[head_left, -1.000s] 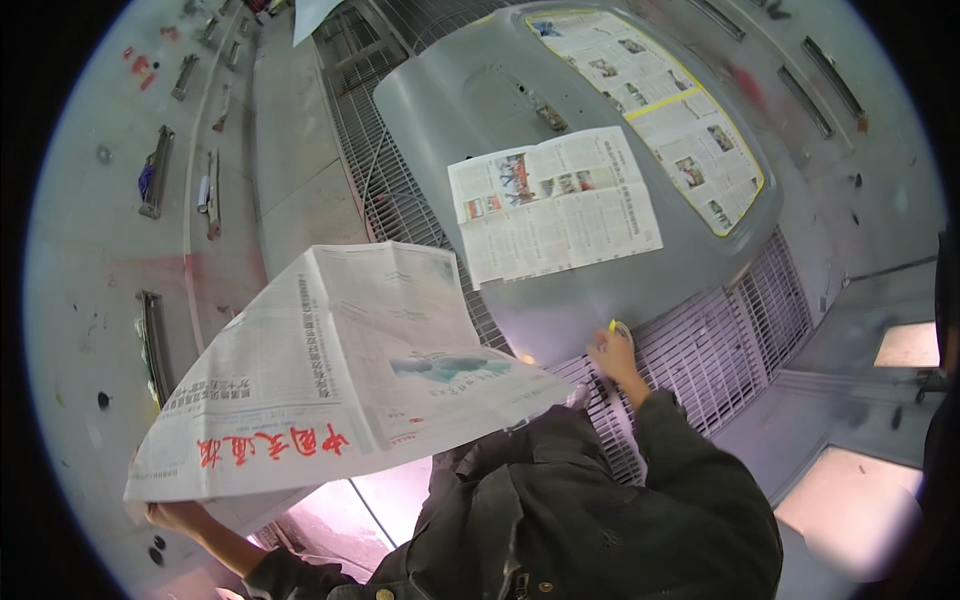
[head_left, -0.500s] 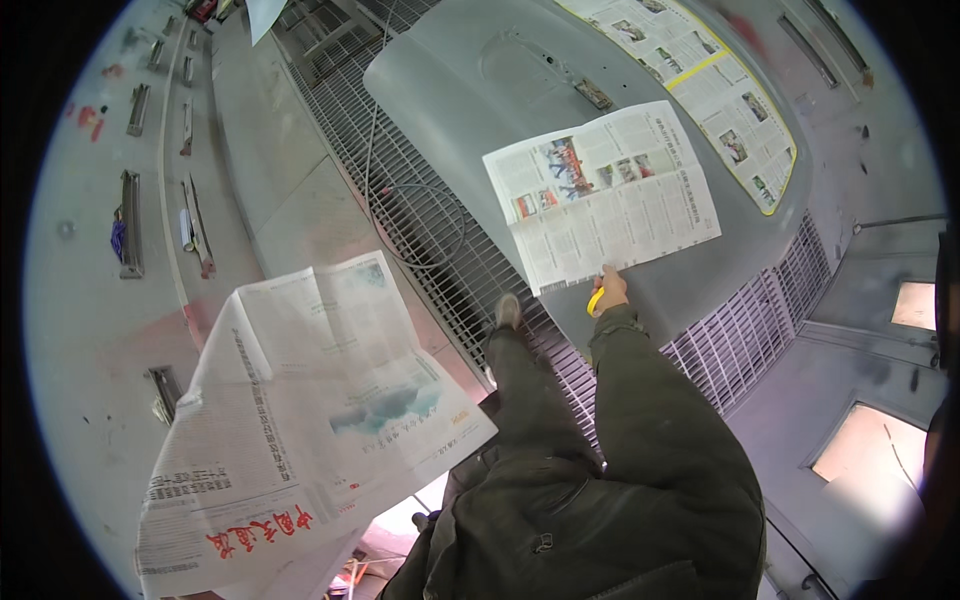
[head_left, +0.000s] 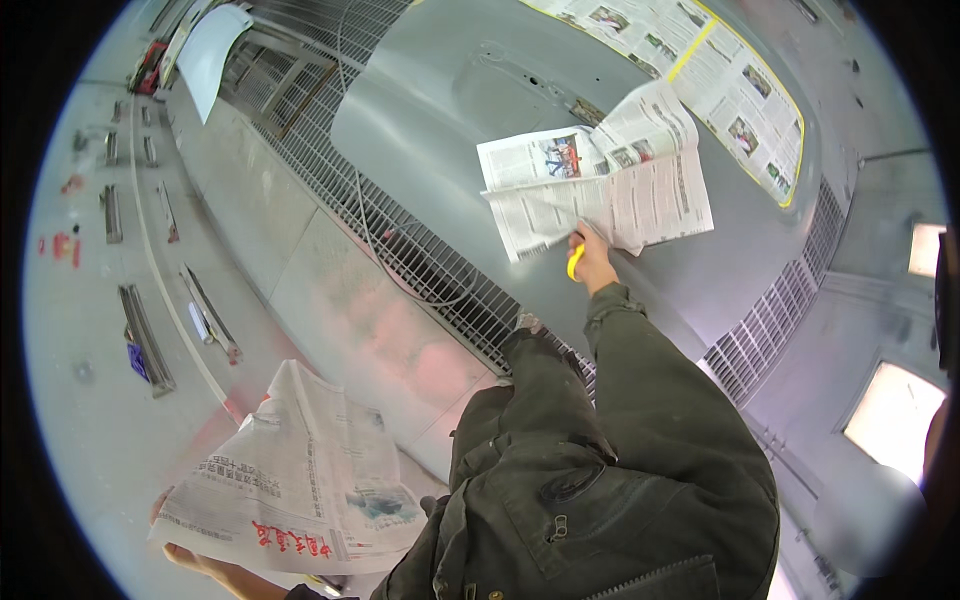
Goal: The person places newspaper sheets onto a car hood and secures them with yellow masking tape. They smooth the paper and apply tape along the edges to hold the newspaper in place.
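Observation:
Near the lower left, my left hand point(head_left: 190, 560) grips the outer edge of a newspaper sheet point(head_left: 320, 490), which hangs creased and partly hides the fingers. My right hand point(head_left: 594, 258) is stretched forward, holding a yellow tape roll point(head_left: 575, 262). Its fingers are closed at the near edge of another newspaper sheet point(head_left: 660, 195), perhaps pinching it. That second sheet lies on a grey car body panel point(head_left: 430, 110), buckled, with a raised fold across it and its far part lifted. Yellow tape borders the newspaper masking point(head_left: 745, 100) at the panel's far right.
A metal floor grating point(head_left: 300, 110) runs beneath the panel, with a thin hose point(head_left: 362, 200) looped over it. Metal strips point(head_left: 145, 340) and other narrow parts lie on the grey floor at left. A pale blue panel point(head_left: 212, 60) stands at the far left. Lit windows point(head_left: 893, 420) are at right.
The newspaper on the panel has gone from lying mostly flat to buckled and folded, with my right hand further in. The left sheet is lower and more crumpled, and my left hand now shows.

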Action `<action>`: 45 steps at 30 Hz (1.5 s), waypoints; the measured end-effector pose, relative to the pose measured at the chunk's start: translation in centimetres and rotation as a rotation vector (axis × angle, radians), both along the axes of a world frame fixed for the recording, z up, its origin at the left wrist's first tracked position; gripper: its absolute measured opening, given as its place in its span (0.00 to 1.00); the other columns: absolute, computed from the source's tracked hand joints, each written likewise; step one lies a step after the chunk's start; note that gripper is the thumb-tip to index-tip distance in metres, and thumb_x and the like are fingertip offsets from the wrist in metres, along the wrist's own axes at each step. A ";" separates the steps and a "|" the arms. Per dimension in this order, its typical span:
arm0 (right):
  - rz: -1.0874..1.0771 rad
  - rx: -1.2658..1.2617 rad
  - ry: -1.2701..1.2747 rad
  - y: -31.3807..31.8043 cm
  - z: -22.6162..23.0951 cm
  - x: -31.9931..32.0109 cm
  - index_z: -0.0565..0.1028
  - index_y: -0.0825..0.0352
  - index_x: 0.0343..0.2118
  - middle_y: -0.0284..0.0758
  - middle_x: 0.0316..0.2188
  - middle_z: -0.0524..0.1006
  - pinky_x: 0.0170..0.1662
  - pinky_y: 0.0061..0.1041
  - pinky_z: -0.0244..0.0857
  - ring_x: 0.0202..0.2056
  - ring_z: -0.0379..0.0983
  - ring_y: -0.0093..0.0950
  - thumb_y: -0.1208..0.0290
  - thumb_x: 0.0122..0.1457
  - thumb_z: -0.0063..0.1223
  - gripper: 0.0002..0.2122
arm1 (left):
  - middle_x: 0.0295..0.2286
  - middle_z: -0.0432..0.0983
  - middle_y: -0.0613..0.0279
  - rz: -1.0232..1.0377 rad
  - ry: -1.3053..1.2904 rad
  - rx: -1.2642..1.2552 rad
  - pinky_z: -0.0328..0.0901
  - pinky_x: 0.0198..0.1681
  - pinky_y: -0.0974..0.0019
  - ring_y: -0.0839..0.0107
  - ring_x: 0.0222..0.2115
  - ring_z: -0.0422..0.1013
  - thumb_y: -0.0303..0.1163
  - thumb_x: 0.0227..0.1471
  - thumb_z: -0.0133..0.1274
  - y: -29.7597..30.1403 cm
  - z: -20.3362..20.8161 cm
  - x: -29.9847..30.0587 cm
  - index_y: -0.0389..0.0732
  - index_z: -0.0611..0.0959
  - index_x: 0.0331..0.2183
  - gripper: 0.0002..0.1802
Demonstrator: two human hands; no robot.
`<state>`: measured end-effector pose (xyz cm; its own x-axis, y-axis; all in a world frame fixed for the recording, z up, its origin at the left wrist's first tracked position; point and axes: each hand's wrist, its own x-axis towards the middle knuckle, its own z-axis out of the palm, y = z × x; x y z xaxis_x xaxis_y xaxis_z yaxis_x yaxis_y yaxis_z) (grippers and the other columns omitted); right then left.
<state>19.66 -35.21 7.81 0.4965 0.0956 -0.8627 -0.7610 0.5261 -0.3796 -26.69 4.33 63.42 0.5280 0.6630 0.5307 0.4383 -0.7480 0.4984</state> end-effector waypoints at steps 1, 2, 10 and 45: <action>-0.098 0.023 -0.008 1.6 0.0 0.7 0.73 0.64 0.37 0.31 0.26 0.73 0.21 0.26 0.57 0.20 0.67 0.23 0.62 0.60 0.61 0.12 | 0.41 0.78 0.52 -0.024 0.012 -0.015 0.72 0.43 0.60 0.63 0.39 0.75 0.34 0.56 0.54 0.7 0.0 1.1 0.28 0.81 0.43 0.19; -0.199 0.045 -0.019 2.8 0.2 1.8 0.73 0.65 0.36 0.31 0.26 0.73 0.20 0.26 0.57 0.20 0.66 0.23 0.61 0.60 0.61 0.13 | 0.40 0.77 0.53 -0.043 0.030 0.017 0.72 0.42 0.61 0.64 0.38 0.75 0.35 0.55 0.54 1.4 0.0 2.0 0.28 0.80 0.41 0.19; -0.613 0.215 -0.208 5.6 7.5 13.5 0.68 0.63 0.33 0.28 0.23 0.66 0.19 0.20 0.57 0.20 0.62 0.18 0.62 0.62 0.59 0.12 | 0.38 0.77 0.58 -0.140 0.055 0.021 0.70 0.43 0.63 0.67 0.37 0.73 0.29 0.53 0.54 8.3 2.2 7.5 0.31 0.81 0.39 0.13; 0.605 -0.075 -0.890 35.7 20.3 -26.9 0.66 0.68 0.61 0.46 0.47 0.73 0.52 0.34 0.63 0.47 0.69 0.40 0.42 0.50 0.65 0.42 | 0.24 0.72 0.53 -0.932 0.241 0.568 0.64 0.28 0.63 0.52 0.23 0.69 0.18 0.41 0.51 13.7 -7.2 40.9 0.34 0.78 0.31 0.09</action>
<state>-7.19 0.53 28.13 0.8364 0.4979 -0.2294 -0.3223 0.1080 -0.9405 14.20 18.00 56.19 0.8219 -0.3523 0.4476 -0.3739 -0.9265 -0.0426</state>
